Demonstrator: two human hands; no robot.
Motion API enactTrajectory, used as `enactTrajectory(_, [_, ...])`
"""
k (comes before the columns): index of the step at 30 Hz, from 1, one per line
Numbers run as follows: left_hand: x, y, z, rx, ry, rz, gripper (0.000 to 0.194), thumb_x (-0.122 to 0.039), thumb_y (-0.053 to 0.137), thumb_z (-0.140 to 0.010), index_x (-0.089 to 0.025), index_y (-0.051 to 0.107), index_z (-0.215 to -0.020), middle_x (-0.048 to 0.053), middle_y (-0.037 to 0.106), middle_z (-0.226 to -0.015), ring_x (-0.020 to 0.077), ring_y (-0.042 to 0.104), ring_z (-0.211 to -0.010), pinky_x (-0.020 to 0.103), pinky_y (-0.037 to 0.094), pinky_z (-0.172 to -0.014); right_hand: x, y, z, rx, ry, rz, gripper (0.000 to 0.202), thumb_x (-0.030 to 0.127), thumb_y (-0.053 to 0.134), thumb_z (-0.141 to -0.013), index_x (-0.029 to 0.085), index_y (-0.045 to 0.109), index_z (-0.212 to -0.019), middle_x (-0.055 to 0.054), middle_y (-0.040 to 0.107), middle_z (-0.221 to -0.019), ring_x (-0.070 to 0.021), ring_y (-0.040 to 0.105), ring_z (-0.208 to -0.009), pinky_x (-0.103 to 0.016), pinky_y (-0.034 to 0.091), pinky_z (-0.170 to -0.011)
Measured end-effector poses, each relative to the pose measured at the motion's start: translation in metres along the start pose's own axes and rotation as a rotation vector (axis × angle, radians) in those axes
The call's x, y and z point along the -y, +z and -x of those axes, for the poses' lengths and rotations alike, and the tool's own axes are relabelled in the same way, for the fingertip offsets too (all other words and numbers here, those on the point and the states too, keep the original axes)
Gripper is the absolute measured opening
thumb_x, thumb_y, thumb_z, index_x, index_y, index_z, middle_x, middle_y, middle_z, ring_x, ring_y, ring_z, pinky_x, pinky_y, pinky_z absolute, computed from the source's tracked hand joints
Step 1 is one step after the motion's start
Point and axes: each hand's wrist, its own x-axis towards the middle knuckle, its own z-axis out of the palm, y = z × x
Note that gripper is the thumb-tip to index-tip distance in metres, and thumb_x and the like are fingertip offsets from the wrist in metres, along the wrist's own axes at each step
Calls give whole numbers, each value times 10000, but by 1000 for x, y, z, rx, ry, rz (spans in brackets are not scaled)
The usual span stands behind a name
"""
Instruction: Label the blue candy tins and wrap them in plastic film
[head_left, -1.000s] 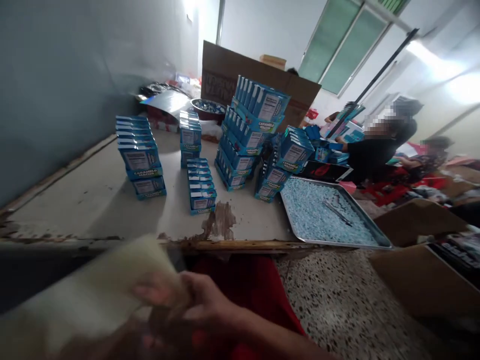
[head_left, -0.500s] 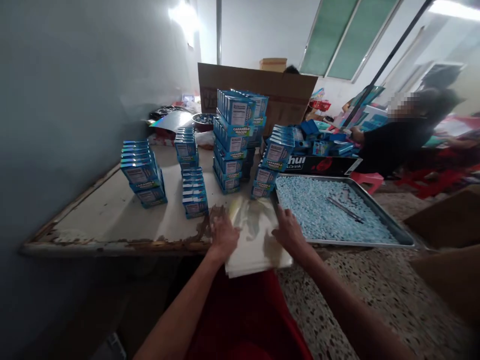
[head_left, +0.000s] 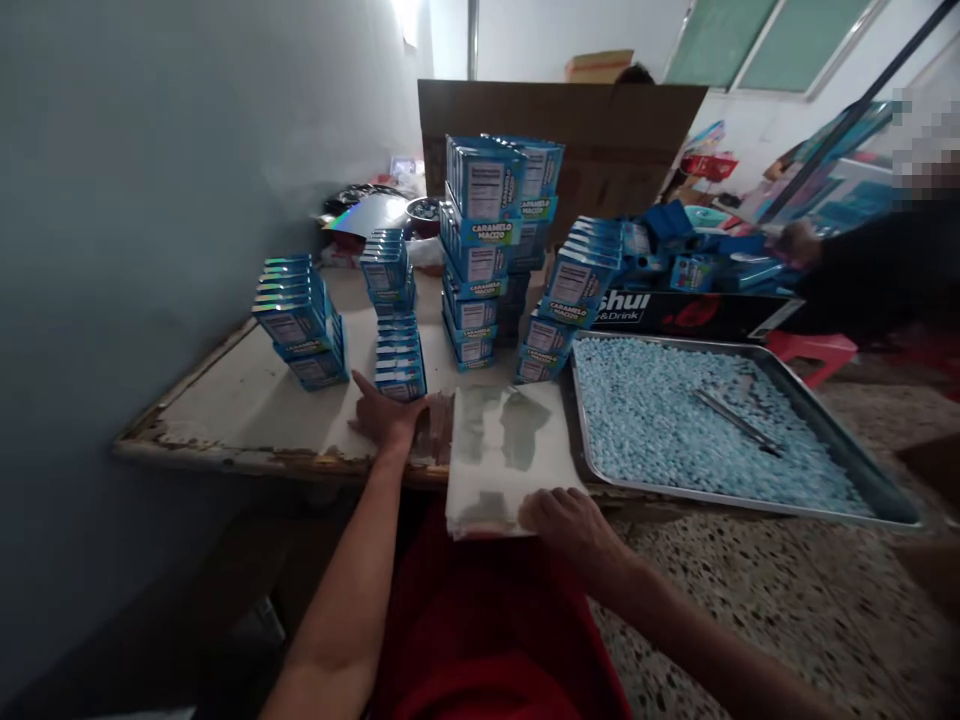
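Note:
A stack of clear plastic bags lies flat at the table's front edge and overhangs it slightly. My right hand has its fingers curled over the near right corner of the stack, pinching it. On the left, my left hand is spread with thumb and fingers apart, right in front of a short row of blue candy boxes. Whether it touches them I cannot tell. Taller piles of blue boxes marked "Caramelo Macizo" stand behind the bags.
A metal tray of pale blue candies sits at the right, with tongs on top. Behind it is a black carton of blue boxes. More boxes stand left. A co-worker's dark sleeve shows at far right.
My left hand has left the bags and moved left to the short box row. My right hand has slid to the bags' near corner. The bags now lie flatter, and the view has shifted.

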Motion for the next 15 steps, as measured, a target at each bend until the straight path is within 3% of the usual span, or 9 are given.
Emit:
enactTrajectory(2, [-10,11,0,-58,8,19,1362,-494,902,-667,-50,23,-1609,291,564,-1357,393,594,-1227,505,452,-1020,-3,5,2,-31,-46,13,248,163,617,-956,147,663,-1199,-121,706,-1065,-268,642,-930,-397,469,-810])
enactTrajectory(5, [-16,19,6,-132,47,64,1329,-428,905,-675,-70,37,-1615,289,515,-1426,374,580,-1271,442,467,-1013,-7,12,6,-174,-57,37,492,256,661,-960,105,532,-1410,-203,625,-1335,-328,576,-1202,-445,466,-961])
enactTrajectory(7, [-17,21,7,-123,38,83,1333,-424,912,-661,-77,47,-1614,284,532,-1431,376,580,-1283,435,476,-1013,-6,18,10,-215,-70,83,444,204,641,-962,85,559,-1383,-231,592,-1398,-342,538,-1279,-437,467,-977])
enactTrajectory(9, [-19,17,5,-75,13,87,1290,-407,899,-677,-97,67,-1612,266,571,-1415,364,615,-1250,438,490,-1004,-3,21,12,-196,-102,119,321,124,578,-972,71,631,-1284,-226,641,-1333,-327,569,-1246,-398,485,-932])
enactTrajectory(12, [-22,-4,0,-6,-44,27,1217,-389,879,-694,-101,120,-1601,257,630,-1357,373,659,-1199,473,495,-1005,0,16,14,-136,-85,47,227,127,547,-978,98,694,-1149,-190,711,-1192,-289,637,-1121,-358,491,-871])
enactTrajectory(15, [-15,-45,5,19,14,-56,1221,-477,869,-683,-63,161,-1589,263,668,-1283,436,662,-1179,542,500,-985,-4,2,12,-109,62,-89,149,171,576,-962,162,724,-976,-126,751,-1009,-247,679,-940,-333,478,-815])
